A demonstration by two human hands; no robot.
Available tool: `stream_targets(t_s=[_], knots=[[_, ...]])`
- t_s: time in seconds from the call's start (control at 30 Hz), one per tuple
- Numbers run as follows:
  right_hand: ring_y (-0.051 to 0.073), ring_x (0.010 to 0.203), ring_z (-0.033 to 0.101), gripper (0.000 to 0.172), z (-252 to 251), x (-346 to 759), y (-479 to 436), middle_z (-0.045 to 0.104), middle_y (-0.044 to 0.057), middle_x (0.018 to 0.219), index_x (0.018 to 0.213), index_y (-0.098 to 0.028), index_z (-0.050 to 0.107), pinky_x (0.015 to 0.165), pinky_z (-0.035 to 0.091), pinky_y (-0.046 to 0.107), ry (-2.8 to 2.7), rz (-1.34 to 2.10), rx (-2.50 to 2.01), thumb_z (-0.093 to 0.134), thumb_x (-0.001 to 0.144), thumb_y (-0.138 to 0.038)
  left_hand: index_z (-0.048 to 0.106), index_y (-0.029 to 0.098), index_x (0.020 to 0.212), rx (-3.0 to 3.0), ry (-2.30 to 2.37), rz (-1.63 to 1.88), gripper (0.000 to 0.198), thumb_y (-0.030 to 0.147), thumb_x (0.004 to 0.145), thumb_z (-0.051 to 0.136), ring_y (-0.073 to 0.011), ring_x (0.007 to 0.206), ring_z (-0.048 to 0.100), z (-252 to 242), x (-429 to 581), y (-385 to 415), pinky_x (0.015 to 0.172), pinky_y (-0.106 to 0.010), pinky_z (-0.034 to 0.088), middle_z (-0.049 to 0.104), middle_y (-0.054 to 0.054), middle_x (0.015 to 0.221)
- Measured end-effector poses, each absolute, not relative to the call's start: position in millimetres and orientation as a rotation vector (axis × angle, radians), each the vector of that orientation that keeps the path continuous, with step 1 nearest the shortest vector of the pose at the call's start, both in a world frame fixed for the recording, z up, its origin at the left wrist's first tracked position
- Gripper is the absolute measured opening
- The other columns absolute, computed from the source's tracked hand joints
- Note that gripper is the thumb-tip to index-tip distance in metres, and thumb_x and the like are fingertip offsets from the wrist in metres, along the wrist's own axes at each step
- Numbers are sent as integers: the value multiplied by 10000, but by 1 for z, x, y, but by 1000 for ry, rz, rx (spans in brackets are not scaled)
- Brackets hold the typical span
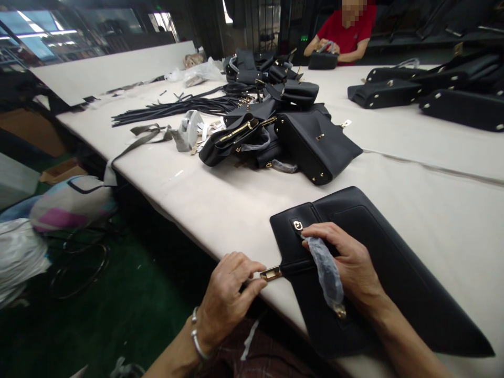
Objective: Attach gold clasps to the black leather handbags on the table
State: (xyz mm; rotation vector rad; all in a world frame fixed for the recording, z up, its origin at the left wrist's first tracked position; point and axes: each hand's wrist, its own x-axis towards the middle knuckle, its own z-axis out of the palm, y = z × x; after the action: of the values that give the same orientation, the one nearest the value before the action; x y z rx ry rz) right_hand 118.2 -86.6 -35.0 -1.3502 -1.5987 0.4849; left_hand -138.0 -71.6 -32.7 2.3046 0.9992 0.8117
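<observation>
A black leather handbag (378,252) lies flat on the table in front of me. A metal clasp (271,273) sticks out from its left edge, and my left hand (232,294) pinches it between thumb and fingers. My right hand (350,262) rests over the bag, its fingers closed around the upper end of the plastic-wrapped handle (326,270). Close to those fingertips is a gold handle ring (297,224). Another gold fitting (339,311) shows at the handle's lower end. The palm side of my right hand is hidden.
Beyond the bag is a pile of black handbags (315,142), with a roll of grey tape (189,131) and black straps (173,109) to its left. More bags (460,107) lie at the far right. A person in red (346,34) handles a bag across the table (189,194).
</observation>
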Motion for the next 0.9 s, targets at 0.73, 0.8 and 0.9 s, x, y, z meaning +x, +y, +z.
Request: stream_targets(t_s=[0.73,0.8,0.9], knots=[[173,935,655,198,-36,118,-88,670,28,1009,1048,-275,659,828,564,299,-1590,504,-1337,627,871,-193,512,175,825,2814,905,446,147,176,965,468,-222,739,453,-46,-92,-56,698,-378,376,543,-53,806],[170,934,655,190,-36,118,-88,668,27,1007,1040,-271,661,831,563,294,-1588,507,-1341,627,870,-193,497,180,823,2693,931,524,154,170,970,452,-214,747,455,-48,-94,-56,713,-373,381,542,-47,810],[168,932,655,181,-36,118,-88,670,24,1001,1030,-266,665,832,557,289,-1581,512,-1348,632,866,-197,476,194,807,2436,1009,627,174,159,972,432,-199,762,466,-47,-99,-55,731,-356,389,542,-31,814]])
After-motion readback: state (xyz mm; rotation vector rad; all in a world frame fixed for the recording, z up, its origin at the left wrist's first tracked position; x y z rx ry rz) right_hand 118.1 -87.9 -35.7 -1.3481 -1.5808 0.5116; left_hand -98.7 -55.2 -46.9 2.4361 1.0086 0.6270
